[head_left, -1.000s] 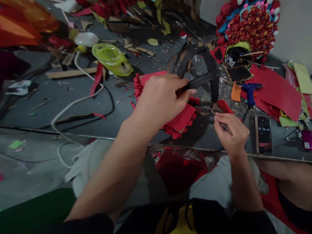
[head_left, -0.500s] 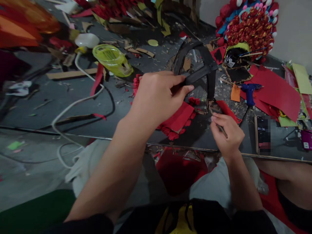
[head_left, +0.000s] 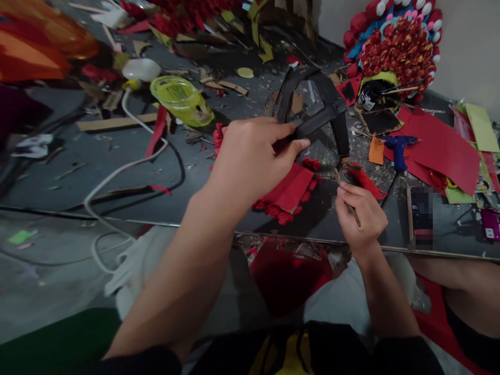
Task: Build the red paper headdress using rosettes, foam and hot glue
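Black frame [head_left: 319, 121] sits over the table [head_left: 207, 179], pinched in my left hand [head_left: 253, 159]; my right hand [head_left: 361, 212] grasps a thin stick [head_left: 338, 178] near the frame's lower end. Farther right, I see a blue glue gun [head_left: 399, 152].

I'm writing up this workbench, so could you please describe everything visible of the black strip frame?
The black strip frame is open and cage-like, of flat, crossing strips, perhaps painted cardboard, brown showing at its lower right end. It tilts over the dark table; the left hand pinches one strip, partly covering it. The right hand holds a thin stick near that end; contact is unclear.
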`<state>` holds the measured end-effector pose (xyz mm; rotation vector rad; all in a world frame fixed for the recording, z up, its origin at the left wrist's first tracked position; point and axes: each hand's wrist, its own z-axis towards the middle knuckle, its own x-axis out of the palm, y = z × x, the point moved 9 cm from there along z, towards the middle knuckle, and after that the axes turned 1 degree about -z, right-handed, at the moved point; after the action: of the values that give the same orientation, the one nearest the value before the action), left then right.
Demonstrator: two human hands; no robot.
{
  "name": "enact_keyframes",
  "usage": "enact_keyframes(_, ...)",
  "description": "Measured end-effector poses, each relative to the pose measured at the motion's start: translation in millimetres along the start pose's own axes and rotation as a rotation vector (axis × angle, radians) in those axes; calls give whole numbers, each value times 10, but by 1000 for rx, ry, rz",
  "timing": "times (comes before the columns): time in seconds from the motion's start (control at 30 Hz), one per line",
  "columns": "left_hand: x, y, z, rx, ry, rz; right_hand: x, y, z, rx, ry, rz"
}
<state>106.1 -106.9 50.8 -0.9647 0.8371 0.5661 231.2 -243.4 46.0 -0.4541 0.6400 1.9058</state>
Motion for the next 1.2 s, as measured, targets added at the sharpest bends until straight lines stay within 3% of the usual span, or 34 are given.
enact_keyframes(0.2,26,-21,-4,62,-24,-23,48,-126,-22,37,-26,-29)
enact_keyframes(0.43,-12,-6,-5,33,-37,-42,-81,-179,40,54,-141,-58)
enact_keyframes(0.63,-13,-21,-17,34,-45,-60,40,-162,26,90,-49,66)
enact_keyframes(0.93,-29,7,-17,4,-34,-63,131,-300,20,296,11,361)
enact_keyframes(1.2,-79,22,-15,95,-133,-67,177,-352,-24,394,59,475)
